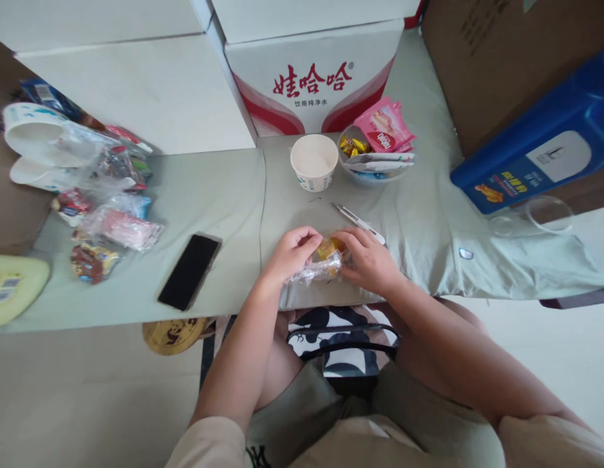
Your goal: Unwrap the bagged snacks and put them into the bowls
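Note:
Both hands meet at the near edge of a table covered in pale green cloth [209, 195]. My left hand [289, 253] and my right hand [367, 260] pinch a small yellow-orange snack in a clear crinkled wrapper [326, 257] between them, fingers curled on it from either side. A white utility knife [357, 222] lies just behind my right hand. A white paper cup [314, 161] stands further back, with nothing visible inside it.
A bowl [374, 170] with pink and yellow snack packets sits right of the cup. A black phone [189, 271] lies to the left, beyond it a heap of wrapped snacks [111, 214]. White cartons [311, 71] stand behind, a blue box [540, 143] at right.

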The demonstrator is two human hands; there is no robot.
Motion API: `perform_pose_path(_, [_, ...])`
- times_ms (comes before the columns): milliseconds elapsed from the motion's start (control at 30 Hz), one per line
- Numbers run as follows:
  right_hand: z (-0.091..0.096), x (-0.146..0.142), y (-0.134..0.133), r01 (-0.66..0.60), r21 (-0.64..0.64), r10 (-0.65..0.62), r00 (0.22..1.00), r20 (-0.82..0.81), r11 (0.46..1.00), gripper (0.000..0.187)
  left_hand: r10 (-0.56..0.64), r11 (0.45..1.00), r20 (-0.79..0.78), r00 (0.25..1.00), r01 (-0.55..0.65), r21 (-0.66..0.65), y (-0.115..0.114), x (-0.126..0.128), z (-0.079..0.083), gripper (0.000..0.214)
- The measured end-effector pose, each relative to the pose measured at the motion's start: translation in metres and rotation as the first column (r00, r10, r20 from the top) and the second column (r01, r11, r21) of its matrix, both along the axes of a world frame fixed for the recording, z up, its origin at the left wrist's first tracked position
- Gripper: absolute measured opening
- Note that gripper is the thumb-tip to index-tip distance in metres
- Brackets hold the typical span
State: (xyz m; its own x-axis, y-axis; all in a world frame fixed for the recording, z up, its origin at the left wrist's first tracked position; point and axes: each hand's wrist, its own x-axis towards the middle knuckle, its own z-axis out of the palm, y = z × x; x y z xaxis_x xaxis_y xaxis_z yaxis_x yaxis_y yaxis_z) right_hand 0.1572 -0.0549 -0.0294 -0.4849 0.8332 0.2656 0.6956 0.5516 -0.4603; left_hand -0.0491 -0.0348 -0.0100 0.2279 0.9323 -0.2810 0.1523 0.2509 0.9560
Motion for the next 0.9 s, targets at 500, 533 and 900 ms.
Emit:
perform_pose_path(500, [-0.004, -0.008, 0.011, 0.068, 0.012, -0.068, 0.996, -0.051, 0.998, 0.051, -0.124, 0.986, -0.121, 0.985, 0.135, 0.096, -0.007, -0.028, 0.000, 0.075])
perform_pose_path(533, [-0.004, -0.008, 0.012, 0.100, 0.009, -0.100, 0.994, -0.049, 0.995, 0.051, -0.139, 0.985, -0.123, 0.983, 0.150, 0.085, -0.009, -0.029, -0.001, 0.084])
perform_pose_path(900, [-0.003, -0.010, 0.014, 0.243, 0.012, -0.243, 0.970, -0.005, 0.970, 0.046, 0.131, 0.828, -0.434, 0.891, 0.142, 0.543, -0.011, -0.030, -0.002, 0.019])
